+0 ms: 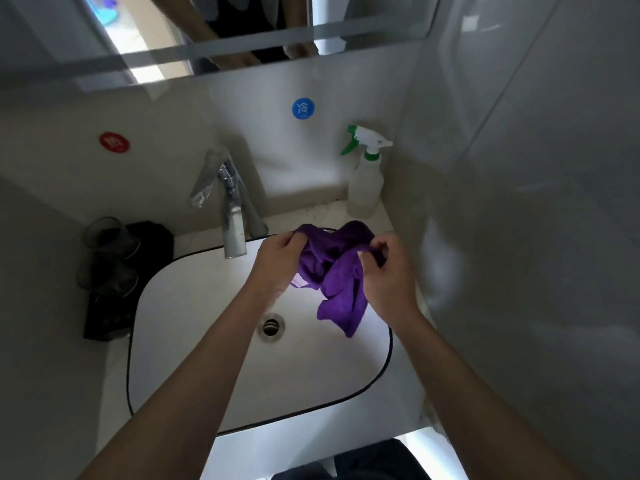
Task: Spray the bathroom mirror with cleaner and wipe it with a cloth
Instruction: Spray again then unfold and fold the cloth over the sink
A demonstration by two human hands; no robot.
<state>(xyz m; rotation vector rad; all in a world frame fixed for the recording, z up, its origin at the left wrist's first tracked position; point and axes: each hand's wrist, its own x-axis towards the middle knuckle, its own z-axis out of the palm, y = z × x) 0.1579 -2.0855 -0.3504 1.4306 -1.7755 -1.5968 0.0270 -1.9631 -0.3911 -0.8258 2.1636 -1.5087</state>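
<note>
Grips bunched cloth (337,271) with left hand (278,259) and right hand (389,271), over far right rim of sink (390,341), between tap (233,225) and bottle (367,183) in far right corner.

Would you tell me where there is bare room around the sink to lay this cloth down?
Bare counter lies between the faucet and the spray bottle, behind the sink. The sink around the drain is bare too. The left corner is crowded with glasses and a black tray.
</note>
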